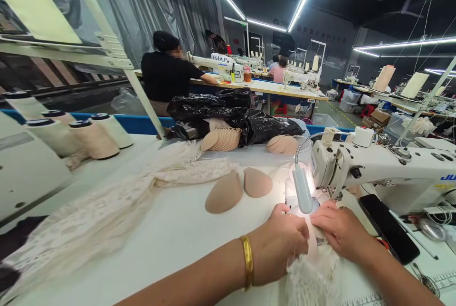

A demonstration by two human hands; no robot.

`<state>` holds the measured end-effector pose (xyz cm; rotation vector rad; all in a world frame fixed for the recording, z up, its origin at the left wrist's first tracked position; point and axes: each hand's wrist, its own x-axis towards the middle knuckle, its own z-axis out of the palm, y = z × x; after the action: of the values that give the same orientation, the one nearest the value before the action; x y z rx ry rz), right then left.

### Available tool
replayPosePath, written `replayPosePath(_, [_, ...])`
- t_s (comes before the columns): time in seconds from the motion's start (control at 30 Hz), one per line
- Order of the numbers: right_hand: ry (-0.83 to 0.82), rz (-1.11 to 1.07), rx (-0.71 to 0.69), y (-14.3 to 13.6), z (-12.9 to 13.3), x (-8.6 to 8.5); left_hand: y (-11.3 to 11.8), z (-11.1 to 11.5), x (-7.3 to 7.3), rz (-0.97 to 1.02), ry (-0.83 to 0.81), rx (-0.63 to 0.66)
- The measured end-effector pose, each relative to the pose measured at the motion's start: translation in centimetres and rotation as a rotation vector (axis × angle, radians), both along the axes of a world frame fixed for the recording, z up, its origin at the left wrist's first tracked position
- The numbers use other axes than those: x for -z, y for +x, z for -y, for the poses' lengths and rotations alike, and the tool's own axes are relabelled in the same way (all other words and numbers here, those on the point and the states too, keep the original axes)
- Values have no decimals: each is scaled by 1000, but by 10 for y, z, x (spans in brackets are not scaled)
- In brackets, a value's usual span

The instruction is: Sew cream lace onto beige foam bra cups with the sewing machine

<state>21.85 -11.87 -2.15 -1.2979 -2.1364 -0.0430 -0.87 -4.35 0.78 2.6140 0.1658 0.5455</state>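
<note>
Lace piece (pixel 313 272) | under both hands (pixel 281 244) | beside sewing machine (pixel 384 173)

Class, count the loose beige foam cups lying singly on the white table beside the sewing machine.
2: one foam cup lies left, the other foam cup just right of it, both before the lamp. Stacked cups by the black bag are separate; more may be hidden.

Two hands at the needle, left hand (pixel 281 244) and right hand (pixel 342 230). Just beyond the left hand, two loose foam cups (pixel 237 189). Further out past them, two stacks of cups (pixel 223 138). Far off to the left hand's side, four thread cones (pixel 94 136). Beside the right hand, one sewing machine (pixel 384 173), one phone (pixel 388 227), one lamp (pixel 302 192).
</note>
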Motion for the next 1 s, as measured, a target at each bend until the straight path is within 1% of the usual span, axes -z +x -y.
replayPosePath(0.1, [-59,83,-29,3,-3,3,3,1,-2,-29,39,-32])
replayPosePath(0.23, [-68,115,21,9,-4,5,7,2,-4,-116,50,-44])
replayPosePath(0.43, [-63,152,40,13,-4,8,7,2,-2,-28,56,-38])
replayPosePath(0.5, [-68,164,38,13,-4,7,5,1,0,-40,64,-41])
replayPosePath(0.7, [-103,173,47,13,-2,6,2,-1,2,-236,79,-85])
replayPosePath(0.87, [-118,172,66,13,-2,5,3,-9,-6,-320,121,-64])
replayPosePath(1.0, [-128,160,64,13,-4,7,5,-19,-13,-381,144,-36])
